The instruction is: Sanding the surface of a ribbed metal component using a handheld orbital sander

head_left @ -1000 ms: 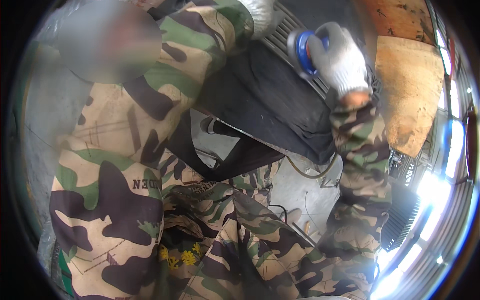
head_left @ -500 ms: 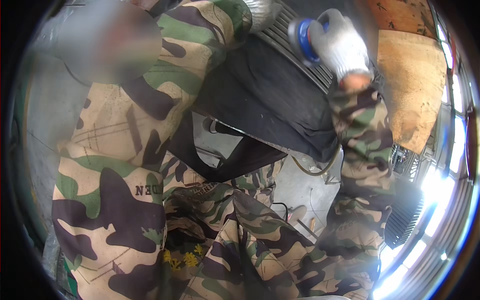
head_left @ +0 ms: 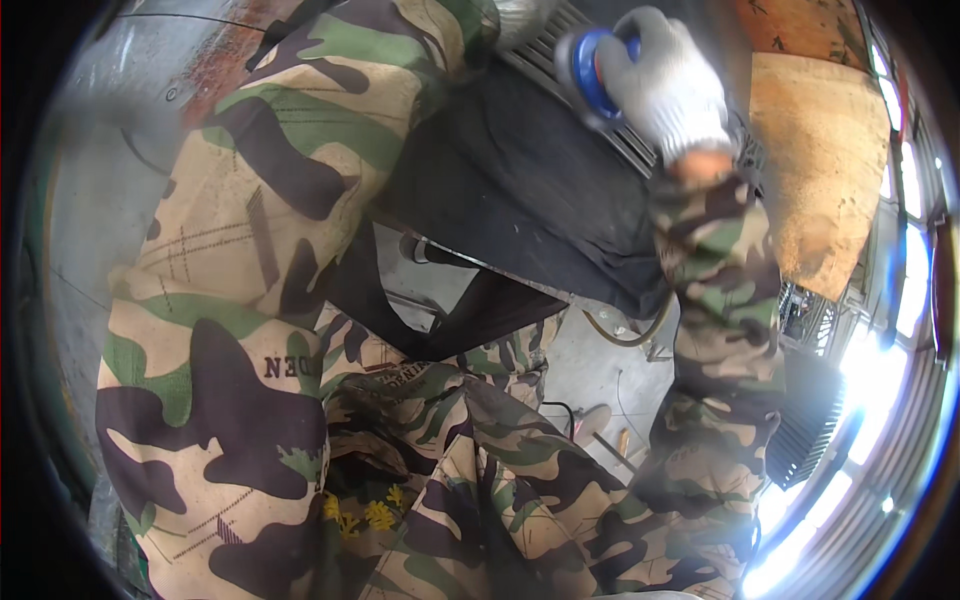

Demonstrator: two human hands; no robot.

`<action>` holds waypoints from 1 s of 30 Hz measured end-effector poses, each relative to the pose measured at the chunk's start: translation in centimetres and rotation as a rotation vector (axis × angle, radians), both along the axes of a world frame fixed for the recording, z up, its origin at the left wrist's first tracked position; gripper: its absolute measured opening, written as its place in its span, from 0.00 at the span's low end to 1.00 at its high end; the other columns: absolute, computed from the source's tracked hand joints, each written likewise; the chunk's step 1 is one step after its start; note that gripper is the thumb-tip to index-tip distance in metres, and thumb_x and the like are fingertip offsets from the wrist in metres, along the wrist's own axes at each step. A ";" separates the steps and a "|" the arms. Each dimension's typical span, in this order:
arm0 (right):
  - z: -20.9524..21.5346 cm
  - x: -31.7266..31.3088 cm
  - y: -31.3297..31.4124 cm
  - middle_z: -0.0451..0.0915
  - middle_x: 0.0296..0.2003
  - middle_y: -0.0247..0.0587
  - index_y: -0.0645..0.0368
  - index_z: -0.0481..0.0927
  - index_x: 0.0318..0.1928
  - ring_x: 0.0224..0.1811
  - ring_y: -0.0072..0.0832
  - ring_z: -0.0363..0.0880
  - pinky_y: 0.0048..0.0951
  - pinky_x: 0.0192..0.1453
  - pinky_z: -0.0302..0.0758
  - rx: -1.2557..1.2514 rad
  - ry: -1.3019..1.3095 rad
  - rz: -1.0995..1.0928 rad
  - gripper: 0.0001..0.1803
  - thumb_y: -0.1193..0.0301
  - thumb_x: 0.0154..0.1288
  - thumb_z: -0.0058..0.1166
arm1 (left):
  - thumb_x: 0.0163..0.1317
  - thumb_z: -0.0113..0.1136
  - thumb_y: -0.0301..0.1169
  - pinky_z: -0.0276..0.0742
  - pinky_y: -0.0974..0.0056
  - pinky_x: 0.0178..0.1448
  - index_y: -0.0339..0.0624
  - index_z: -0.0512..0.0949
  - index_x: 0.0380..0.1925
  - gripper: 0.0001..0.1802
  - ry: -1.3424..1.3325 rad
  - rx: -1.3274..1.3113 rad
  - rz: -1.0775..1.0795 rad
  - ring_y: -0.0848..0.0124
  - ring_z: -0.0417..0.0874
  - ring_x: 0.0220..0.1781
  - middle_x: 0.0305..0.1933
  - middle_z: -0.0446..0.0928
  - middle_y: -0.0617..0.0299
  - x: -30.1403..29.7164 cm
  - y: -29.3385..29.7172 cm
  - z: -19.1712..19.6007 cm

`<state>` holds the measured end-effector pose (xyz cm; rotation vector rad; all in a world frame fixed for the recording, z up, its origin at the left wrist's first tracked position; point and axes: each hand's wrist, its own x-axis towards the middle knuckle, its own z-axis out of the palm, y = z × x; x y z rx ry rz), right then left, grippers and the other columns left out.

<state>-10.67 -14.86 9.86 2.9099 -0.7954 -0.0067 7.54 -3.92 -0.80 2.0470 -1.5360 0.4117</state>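
My right hand (head_left: 665, 80), in a white knitted glove, is closed round a round palm sander (head_left: 597, 75) with a blue body and a pale disc. The sander's disc is tilted on edge and blurred, against or just above a dark slatted metal piece (head_left: 640, 148); I cannot tell whether they touch. At the top edge my left hand (head_left: 522, 18), also gloved, lies beside the far end of the slatted piece. Its fingers are cut off by the frame and partly behind my sleeve. Black cloth (head_left: 520, 190) is spread under the slatted piece.
A tan board (head_left: 820, 170) stands at the right, below a rusty brown panel (head_left: 805, 30). A dark ribbed part (head_left: 808, 420) sits at the lower right. Below the black cloth a curved hose (head_left: 630, 340) hangs over the grey floor (head_left: 600, 375).
My right hand has shifted slightly left and up with the sander. My left sleeve has moved a little to the left, while the left hand stays at the top edge.
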 end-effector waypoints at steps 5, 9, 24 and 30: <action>-0.2 -0.1 0.2 0.86 0.52 0.59 0.55 0.87 0.54 0.54 0.56 0.88 0.50 0.63 0.83 -0.043 -0.011 -0.032 0.24 0.50 0.71 0.57 | 0.69 0.60 0.47 0.68 0.38 0.75 0.32 0.85 0.54 0.28 -0.043 -0.022 -0.009 0.43 0.81 0.63 0.57 0.84 0.41 -0.2 0.3 -0.1; 0.3 -0.1 -0.6 0.87 0.52 0.59 0.56 0.87 0.53 0.52 0.55 0.89 0.50 0.61 0.84 0.008 -0.009 -0.061 0.23 0.51 0.71 0.58 | 0.70 0.60 0.46 0.68 0.36 0.76 0.31 0.82 0.61 0.31 -0.031 0.064 -0.042 0.42 0.79 0.67 0.62 0.82 0.40 -1.0 0.8 0.5; -0.3 -2.0 -2.1 0.86 0.37 0.60 0.59 0.86 0.43 0.42 0.60 0.87 0.55 0.48 0.85 -0.090 -0.204 0.024 0.16 0.58 0.69 0.61 | 0.71 0.60 0.47 0.62 0.37 0.83 0.30 0.80 0.61 0.31 -0.008 0.162 -0.016 0.40 0.75 0.75 0.70 0.79 0.39 -2.5 1.9 1.6; -0.8 -3.0 -3.3 0.86 0.36 0.60 0.60 0.86 0.40 0.39 0.59 0.88 0.56 0.45 0.85 -0.072 -0.286 0.042 0.14 0.60 0.68 0.61 | 0.73 0.59 0.50 0.63 0.39 0.82 0.34 0.78 0.65 0.32 -0.129 0.165 -0.025 0.43 0.74 0.77 0.71 0.78 0.42 -1.5 1.3 0.7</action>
